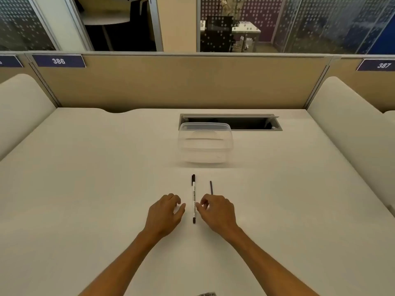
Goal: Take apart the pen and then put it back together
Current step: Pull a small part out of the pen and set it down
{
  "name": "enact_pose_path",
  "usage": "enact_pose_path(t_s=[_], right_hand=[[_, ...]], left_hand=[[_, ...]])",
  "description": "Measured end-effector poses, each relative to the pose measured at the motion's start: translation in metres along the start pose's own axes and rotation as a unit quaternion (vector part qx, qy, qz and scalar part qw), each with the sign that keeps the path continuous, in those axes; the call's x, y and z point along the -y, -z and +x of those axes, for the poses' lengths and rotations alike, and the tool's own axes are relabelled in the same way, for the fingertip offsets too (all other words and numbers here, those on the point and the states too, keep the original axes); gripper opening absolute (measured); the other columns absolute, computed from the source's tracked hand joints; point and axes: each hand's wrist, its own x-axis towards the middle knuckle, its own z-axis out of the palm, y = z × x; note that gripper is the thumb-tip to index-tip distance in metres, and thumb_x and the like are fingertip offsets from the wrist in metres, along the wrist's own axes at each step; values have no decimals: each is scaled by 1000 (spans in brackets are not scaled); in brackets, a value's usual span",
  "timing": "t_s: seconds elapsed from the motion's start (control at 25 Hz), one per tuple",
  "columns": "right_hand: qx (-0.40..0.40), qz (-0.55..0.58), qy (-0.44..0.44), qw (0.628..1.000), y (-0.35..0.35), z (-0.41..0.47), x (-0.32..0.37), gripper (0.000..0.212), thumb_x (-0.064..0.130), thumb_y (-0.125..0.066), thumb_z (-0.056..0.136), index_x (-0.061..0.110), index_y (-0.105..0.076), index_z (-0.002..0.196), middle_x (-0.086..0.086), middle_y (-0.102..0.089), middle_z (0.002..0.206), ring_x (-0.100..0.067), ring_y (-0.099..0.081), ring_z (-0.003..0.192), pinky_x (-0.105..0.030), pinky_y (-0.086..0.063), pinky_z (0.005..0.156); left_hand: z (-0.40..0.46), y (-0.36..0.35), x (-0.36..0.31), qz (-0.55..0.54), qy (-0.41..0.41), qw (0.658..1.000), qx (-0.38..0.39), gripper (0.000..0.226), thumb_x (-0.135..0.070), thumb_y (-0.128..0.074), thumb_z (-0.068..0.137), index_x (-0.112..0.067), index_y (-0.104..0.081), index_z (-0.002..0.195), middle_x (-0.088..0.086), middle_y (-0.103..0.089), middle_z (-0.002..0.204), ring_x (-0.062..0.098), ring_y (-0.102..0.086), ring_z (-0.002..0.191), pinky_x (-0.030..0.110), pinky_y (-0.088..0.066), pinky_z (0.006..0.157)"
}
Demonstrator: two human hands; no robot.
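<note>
A white pen [193, 198] with black ends lies on the pale table, pointing away from me. A thin dark rod [211, 187], perhaps the refill, lies a little to its right. My left hand [164, 214] rests on the table just left of the pen, fingers curled and apart, holding nothing. My right hand [215, 211] sits just right of the pen, its thumb and fingertips close to the barrel; I cannot tell if they touch it.
A clear plastic container [205, 145] stands beyond the pen. Behind it is an open cable slot [245, 122] in the table [85, 178]. A beige partition [181, 82] closes the far edge. A small dark object [207, 294] peeks in at the bottom edge.
</note>
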Motion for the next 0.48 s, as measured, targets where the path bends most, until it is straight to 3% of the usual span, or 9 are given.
enact_pose_path(t_s=[0.2,0.48], right_hand=[[13,-23,-28,999,-13,-3,10,37,54,-55,87,18,-66,86,4,-69,79,-15,-64,73,-29,-52,71],[21,-53,-18,998,-23,-2,17,31,46,-51,91,17,-63,90,2,-69,87,-18,-64,81,-29,-45,71]], left_hand=[[-5,-4,4,-18,5,1000,-2,37,-49,-40,86,-19,-61,84,-8,-61,78,11,-56,71,20,-40,56],[-9,-8,4,-27,3,1000,-5,44,-54,-33,84,-19,-61,84,-9,-60,81,11,-57,74,28,-50,58]])
